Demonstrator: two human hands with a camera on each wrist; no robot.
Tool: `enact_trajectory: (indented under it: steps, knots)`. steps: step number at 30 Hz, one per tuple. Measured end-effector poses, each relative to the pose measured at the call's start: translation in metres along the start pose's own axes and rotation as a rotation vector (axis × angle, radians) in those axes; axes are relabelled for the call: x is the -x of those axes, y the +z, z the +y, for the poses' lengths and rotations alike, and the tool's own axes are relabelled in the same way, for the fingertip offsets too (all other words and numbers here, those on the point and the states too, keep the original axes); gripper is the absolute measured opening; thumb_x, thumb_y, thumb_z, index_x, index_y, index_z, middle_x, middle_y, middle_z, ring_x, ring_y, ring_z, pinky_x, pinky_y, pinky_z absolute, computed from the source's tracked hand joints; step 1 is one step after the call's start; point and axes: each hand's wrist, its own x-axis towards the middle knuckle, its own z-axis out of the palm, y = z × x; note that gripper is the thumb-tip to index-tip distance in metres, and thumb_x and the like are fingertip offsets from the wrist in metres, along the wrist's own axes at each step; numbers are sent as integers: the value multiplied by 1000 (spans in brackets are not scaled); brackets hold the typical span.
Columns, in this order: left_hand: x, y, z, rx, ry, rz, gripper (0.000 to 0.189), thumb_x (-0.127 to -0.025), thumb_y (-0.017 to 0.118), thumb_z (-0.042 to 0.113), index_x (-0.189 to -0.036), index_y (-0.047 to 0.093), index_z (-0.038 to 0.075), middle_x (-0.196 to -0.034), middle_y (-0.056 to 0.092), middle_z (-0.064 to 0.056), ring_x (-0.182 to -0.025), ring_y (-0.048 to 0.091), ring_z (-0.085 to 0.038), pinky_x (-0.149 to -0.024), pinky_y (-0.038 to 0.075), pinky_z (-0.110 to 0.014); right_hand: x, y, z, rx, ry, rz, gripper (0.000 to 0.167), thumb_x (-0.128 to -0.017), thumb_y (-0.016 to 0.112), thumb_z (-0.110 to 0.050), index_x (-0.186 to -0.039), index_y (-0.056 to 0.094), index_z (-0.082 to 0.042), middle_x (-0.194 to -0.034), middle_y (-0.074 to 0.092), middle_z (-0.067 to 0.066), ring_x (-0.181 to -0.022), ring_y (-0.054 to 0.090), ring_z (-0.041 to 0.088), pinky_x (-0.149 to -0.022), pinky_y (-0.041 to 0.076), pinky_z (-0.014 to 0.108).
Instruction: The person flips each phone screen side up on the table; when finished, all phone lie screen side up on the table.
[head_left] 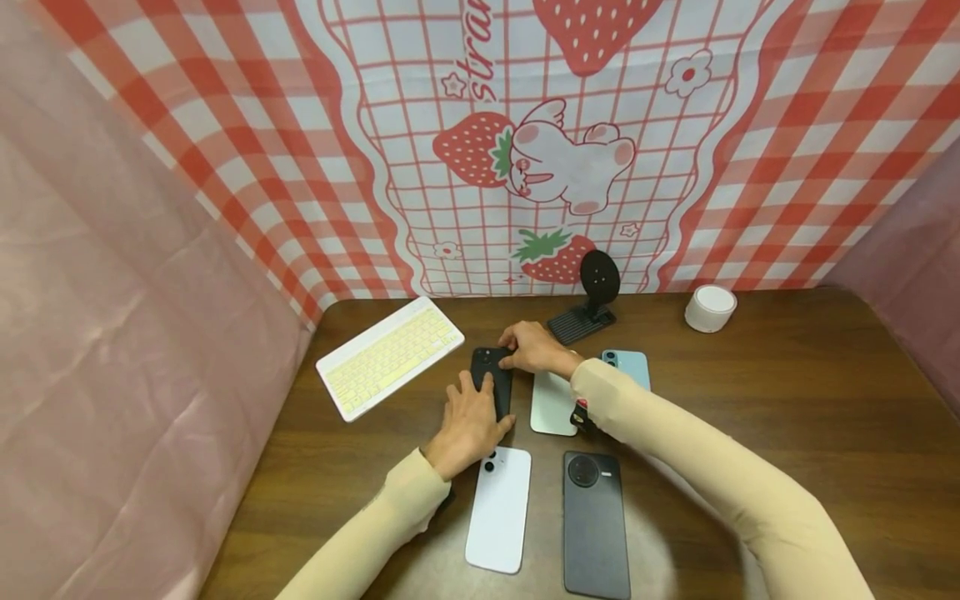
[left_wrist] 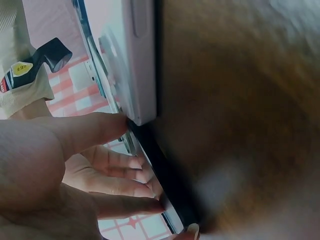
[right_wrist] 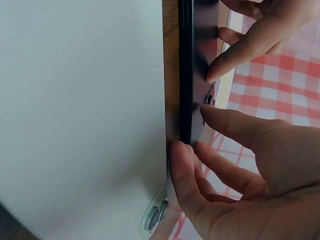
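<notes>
Head view: I see a person working with two bare hands at a wood-grain surface [head_left: 750,400], a dark phone [head_left: 504,390] between them, back side up, left of centre. Left hand [head_left: 467,425]: fingers spread, resting across the dark phone, thumb toward its near right corner. Right hand [head_left: 534,348]: fingers pinching the far right corner; the right wrist view puts one fingertip on the back near the lenses and others at the end. Whether the dark phone's underside touches the surface throughout, I cannot tell. Nearer the person lie a white phone [head_left: 498,512], just beyond the left wrist, and a grey phone [head_left: 596,533] with a round camera ring. A pale phone [head_left: 551,410] lies partly under the right forearm, a blue phone [head_left: 636,367] just beside it. Behind: keyboard [head_left: 392,358] with yellow keys, legends too small to read; black stand [head_left: 600,279]; white cylinder [head_left: 710,312]. Writing: red lettering [head_left: 480,50] runs sideways up the checked cloth [head_left: 337,217], legible as "stra" before the top edge cuts it. Left wrist view: a yellow label [left_wrist: 21,68] on the right wrist's dark band carries small inverted characters I cannot read reliably.
</notes>
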Motion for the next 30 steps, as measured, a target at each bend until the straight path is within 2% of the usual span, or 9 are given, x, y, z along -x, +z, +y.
enact_trajectory:
  steps: [11, 25, 28, 30]
  knots:
    - [-1, 3, 4, -22, -6, 22, 83, -95, 75, 38, -157, 40, -4, -141, 40, -32, -114, 51, -48, -94, 56, -50, -1, 1, -6, 27, 45, 14, 39, -87, 83, -19, -120, 73, -2, -115, 72, 18, -109, 66, 31, -98, 54, 44]
    - [-1, 1, 2, -8, 20, 14, 83, -94, 76, 36, -156, 41, -6, -142, 40, -37, -109, 53, -51, -86, 59, -45, 0, 2, -8, 28, 116, 22, 30, -90, 80, -22, -115, 74, -6, -117, 73, 16, -110, 68, 30, -94, 55, 43]
    - [-1, -1, -1, 24, 34, 6, 82, -94, 75, 35, -156, 40, -6, -141, 41, -39, -106, 53, -50, -83, 59, -47, 1, 1, -9, 6, 121, 27, 27, -92, 78, -22, -113, 73, -6, -118, 72, 18, -108, 68, 30, -89, 56, 40]
    - [-1, -3, -2, 44, 39, -6, 82, -94, 74, 36, -157, 40, -4, -140, 42, -38, -106, 54, -50, -82, 59, -48, 2, 1, -8, -33, 125, 23, 25, -93, 77, -21, -112, 71, -5, -117, 71, 19, -99, 71, 28, -81, 58, 36]
